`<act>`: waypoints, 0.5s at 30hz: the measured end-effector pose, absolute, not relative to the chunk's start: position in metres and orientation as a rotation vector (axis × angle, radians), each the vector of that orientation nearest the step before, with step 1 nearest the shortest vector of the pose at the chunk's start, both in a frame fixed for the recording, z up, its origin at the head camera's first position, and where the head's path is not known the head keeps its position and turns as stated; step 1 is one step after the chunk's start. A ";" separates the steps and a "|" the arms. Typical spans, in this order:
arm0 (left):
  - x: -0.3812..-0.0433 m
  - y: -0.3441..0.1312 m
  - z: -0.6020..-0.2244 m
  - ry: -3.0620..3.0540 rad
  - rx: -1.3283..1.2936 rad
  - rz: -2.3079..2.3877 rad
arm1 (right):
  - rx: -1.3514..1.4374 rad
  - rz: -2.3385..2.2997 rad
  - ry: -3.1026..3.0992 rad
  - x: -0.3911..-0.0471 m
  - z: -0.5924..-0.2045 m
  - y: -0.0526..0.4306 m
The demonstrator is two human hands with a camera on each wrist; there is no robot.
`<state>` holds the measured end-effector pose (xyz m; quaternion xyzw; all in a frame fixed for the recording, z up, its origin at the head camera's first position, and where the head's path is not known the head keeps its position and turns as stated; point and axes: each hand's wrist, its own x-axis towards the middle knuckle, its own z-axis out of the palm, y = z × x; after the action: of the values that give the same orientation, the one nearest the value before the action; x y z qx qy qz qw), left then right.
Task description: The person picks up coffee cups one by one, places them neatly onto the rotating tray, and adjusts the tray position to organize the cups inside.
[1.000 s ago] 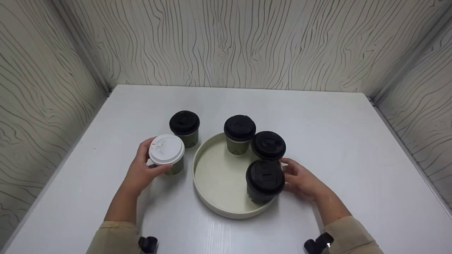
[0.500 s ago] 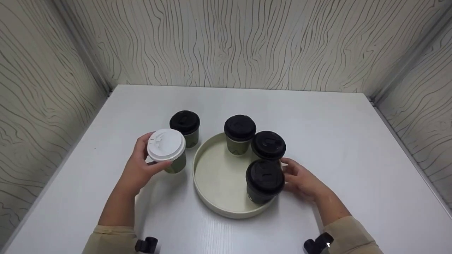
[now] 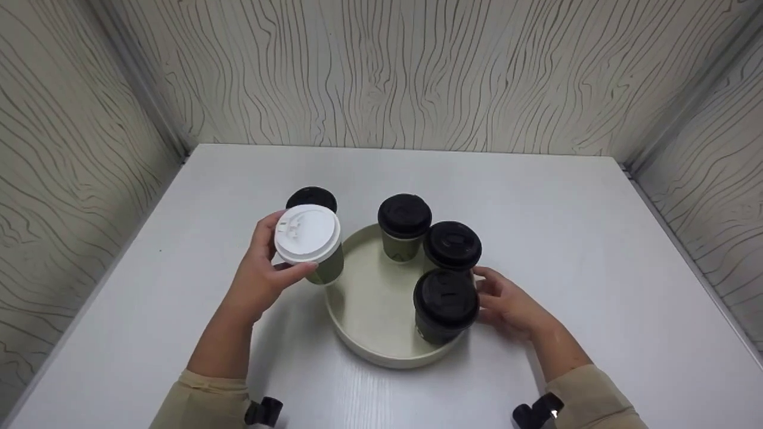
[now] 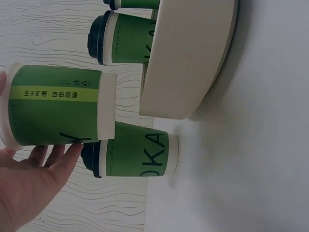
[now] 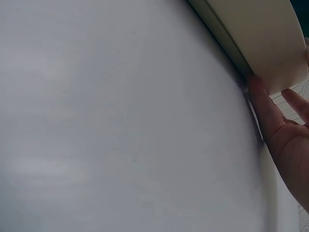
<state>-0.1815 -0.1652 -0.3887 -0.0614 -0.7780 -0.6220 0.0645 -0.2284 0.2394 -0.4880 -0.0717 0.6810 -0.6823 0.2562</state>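
My left hand [image 3: 262, 271] grips a green paper coffee cup with a white lid [image 3: 307, 232], raised over the tray's left rim and tilted slightly. In the left wrist view its fingers [image 4: 58, 166] wrap the side of this paper cup [image 4: 53, 108]. My right hand [image 3: 506, 307] rests at the right side of the round cream tray [image 3: 381, 357]. In the right wrist view, thumb and fingers lie along the tray's outer wall [image 5: 265, 43]. Three black-lidded coffee cups stand in the tray: one at the back [image 3: 405, 217], one at the right [image 3: 453, 244], one front right [image 3: 446, 301].
Another black-lidded coffee cup [image 3: 311, 196] stands on the white table [image 3: 536, 202] left of the tray, mostly hidden behind the white-lidded one. Wood-grain panels [image 3: 381, 71] enclose the table at the back and both sides.
My left hand has lifted the white-lidded coffee cup off the table and carried it right and away from me, to the tray's rim. The right hand stays at the tray.
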 end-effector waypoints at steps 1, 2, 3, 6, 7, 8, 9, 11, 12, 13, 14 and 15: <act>-0.183 -0.163 -0.389 -2.350 -0.190 -1.876 | -0.197 -1.847 1.856 -0.228 -0.488 0.239; -0.184 -0.160 -0.390 -2.354 -0.193 -1.875 | -0.198 -1.843 1.863 -0.228 -0.488 0.239; -0.185 -0.157 -0.391 -2.359 -0.198 -1.872 | -0.199 -1.839 1.869 -0.228 -0.487 0.239; -0.190 -0.150 -0.393 -2.382 -0.219 -1.862 | -0.191 -1.828 1.884 -0.228 -0.487 0.238; -0.192 -0.148 -0.394 -2.384 -0.228 -1.862 | -0.189 -1.823 1.891 -0.228 -0.486 0.238; -0.193 -0.146 -0.395 -2.385 -0.233 -1.863 | -0.183 -1.819 1.897 -0.228 -0.486 0.238; -0.195 -0.144 -0.395 -2.385 -0.237 -1.861 | -0.176 -1.815 1.901 -0.228 -0.486 0.238; -0.197 -0.141 -0.397 -2.390 -0.243 -1.851 | -0.174 -1.803 1.913 -0.227 -0.485 0.238; -0.199 -0.140 -0.398 -2.392 -0.245 -1.844 | -0.176 -1.798 1.919 -0.227 -0.485 0.237; -0.200 -0.138 -0.398 -2.397 -0.243 -1.836 | -0.180 -1.793 1.923 -0.228 -0.484 0.238; -0.201 -0.137 -0.399 -2.403 -0.241 -1.829 | -0.185 -1.790 1.925 -0.228 -0.484 0.238; -0.202 -0.136 -0.400 -2.411 -0.241 -1.817 | -0.192 -1.787 1.924 -0.228 -0.484 0.238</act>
<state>-0.2017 -0.1357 -0.3999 -0.0796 -0.7948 -0.5989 0.0562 -0.2276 0.2376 -0.4838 -0.0706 0.7073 -0.6568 0.2517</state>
